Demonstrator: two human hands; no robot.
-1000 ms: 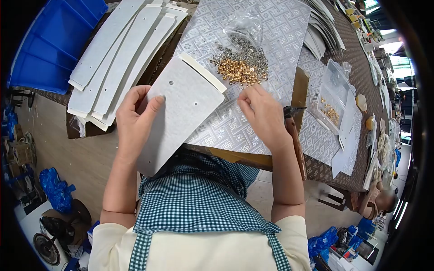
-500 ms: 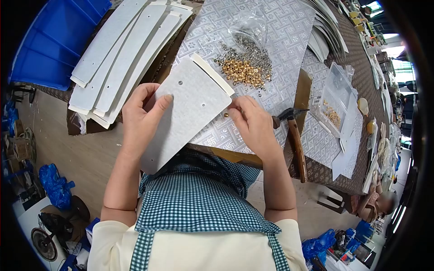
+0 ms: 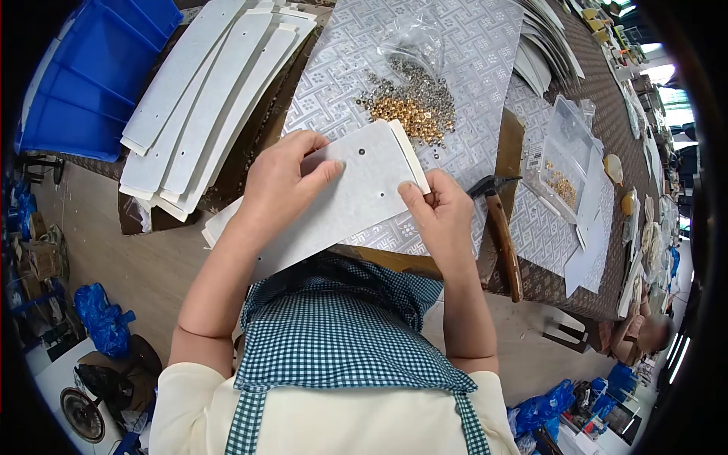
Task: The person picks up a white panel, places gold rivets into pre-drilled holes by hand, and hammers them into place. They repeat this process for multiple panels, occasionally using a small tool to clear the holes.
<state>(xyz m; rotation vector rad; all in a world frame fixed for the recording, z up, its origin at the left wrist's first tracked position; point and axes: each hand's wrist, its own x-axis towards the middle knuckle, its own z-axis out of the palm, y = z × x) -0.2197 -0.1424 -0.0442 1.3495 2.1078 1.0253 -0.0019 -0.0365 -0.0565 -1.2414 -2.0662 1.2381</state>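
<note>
A long light-grey panel [image 3: 341, 189] with small punched holes and a cream edge lies slanted between my hands, over the front of the table. My left hand [image 3: 292, 178] is closed on its upper left edge, thumb on top. At the right corner, my right hand [image 3: 440, 212] pinches the panel, thumb on the face and fingers curled behind; anything else in those fingers is hidden. Just beyond the panel lies a pile of small gold metal pieces [image 3: 413, 115], mixed with silver ones [image 3: 432, 83] spilling from a clear plastic bag [image 3: 413, 45].
A stack of similar panels [image 3: 205, 106] lies at left by a blue bin [image 3: 98, 76]. A hammer [image 3: 500, 235] rests to the right of my right hand. Further right stand a clear plastic box [image 3: 557, 167] and white sheets [image 3: 584, 262]. A person [image 3: 641, 334] is at far right.
The panel has turned clockwise and shifted right, with my left hand moving along with it. My right hand has gone from beside the corner, near a small gold piece, to pinching the corner.
</note>
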